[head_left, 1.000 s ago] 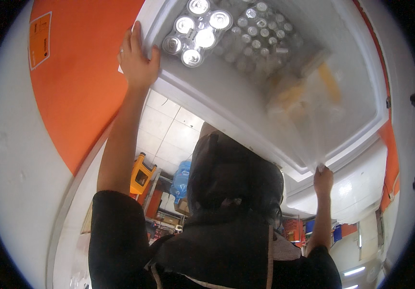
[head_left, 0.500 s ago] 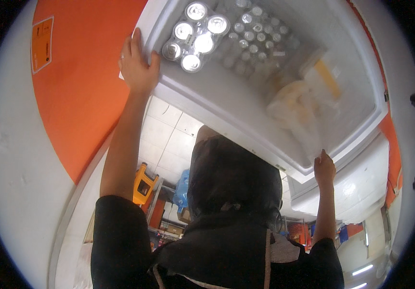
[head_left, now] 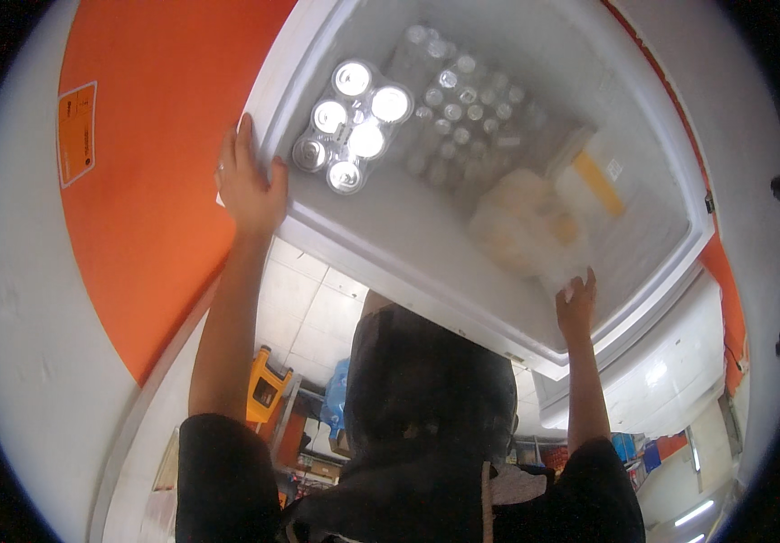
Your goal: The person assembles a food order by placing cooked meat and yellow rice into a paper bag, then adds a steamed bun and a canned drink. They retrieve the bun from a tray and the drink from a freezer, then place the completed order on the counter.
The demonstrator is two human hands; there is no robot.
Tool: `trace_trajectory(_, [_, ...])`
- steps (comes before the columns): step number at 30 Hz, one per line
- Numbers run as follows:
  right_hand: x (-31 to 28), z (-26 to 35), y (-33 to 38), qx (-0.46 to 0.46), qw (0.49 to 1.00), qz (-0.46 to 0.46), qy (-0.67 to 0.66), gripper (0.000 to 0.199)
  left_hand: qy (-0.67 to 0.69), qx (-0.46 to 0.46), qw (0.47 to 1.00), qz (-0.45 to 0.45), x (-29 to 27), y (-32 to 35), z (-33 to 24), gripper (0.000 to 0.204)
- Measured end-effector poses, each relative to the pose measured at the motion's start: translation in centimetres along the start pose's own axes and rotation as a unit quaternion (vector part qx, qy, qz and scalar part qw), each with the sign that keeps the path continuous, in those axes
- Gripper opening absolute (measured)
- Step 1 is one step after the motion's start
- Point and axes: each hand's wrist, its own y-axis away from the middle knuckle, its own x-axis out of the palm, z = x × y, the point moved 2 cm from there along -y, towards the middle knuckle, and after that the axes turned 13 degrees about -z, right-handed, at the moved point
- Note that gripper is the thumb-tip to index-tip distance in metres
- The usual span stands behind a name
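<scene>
- Two hands are up on a white chest freezer (head_left: 426, 262), one at each end of its near rim, with the person's dark hooded head (head_left: 431, 389) showing in the lower middle of the picture.
- The left hand (head_left: 250, 185) is flat against the freezer's left corner, fingers spread and straight, thumb hooked toward the inside edge. Not gripping anything, just pressed on the rim.
- The right hand (head_left: 576, 303) is at the right end of the near rim, fingers up and loosely together, palm on or right at the frosted surface. Can't tell if it's really touching or just a hair off.
- Inside, closest to the left hand, there's a pack of silver cans (head_left: 352, 122), six shiny tops in a cluster.
- Just beside that, toward the middle, a bigger batch of clear bottles (head_left: 471, 113) seen from the caps, all a bit fogged.
- Nearer the right hand sits a frosty pale bag (head_left: 521, 222) with yellowish stuff in it, and next to it a whitish box with a yellow stripe (head_left: 600, 181).
- Left of the freezer is a big orange panel (head_left: 155, 181) with a small orange label (head_left: 76, 131) stuck on it.
- Below the rim there's white tiling (head_left: 304, 303) and an orange-yellow stool thing (head_left: 266, 387).
</scene>
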Motion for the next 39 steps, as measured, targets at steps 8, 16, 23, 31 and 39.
trace_trajectory(8, [7.4, 0.5, -6.0, 0.025, 0.999, 0.018, 0.030, 0.040, -0.017, -0.008, 1.000, 0.000, -0.2, 0.0, -0.5, 0.071])
trace_trajectory(16, [-3.4, 8.7, -7.9, 0.016, 0.994, 0.069, 0.078, 0.056, -0.013, 0.004, 1.000, -0.008, 0.0, -0.3, -0.8, 0.071])
trace_trajectory(23, [2.5, 26.6, -22.9, -0.124, 0.980, -0.090, -0.129, 0.052, -0.008, -0.016, 1.000, 0.005, -0.6, -0.3, -0.8, 0.071])
trace_trajectory(31, [15.5, 34.9, -37.8, -0.130, 0.987, 0.080, -0.057, 0.065, 0.004, -0.049, 0.999, -0.007, -0.7, 0.2, 0.0, 0.070])
trace_trajectory(39, [25.4, 34.3, -44.6, -0.167, 0.979, -0.105, -0.045, 0.081, -0.020, -0.066, 0.997, 0.023, -1.2, -0.4, -0.5, 0.073])
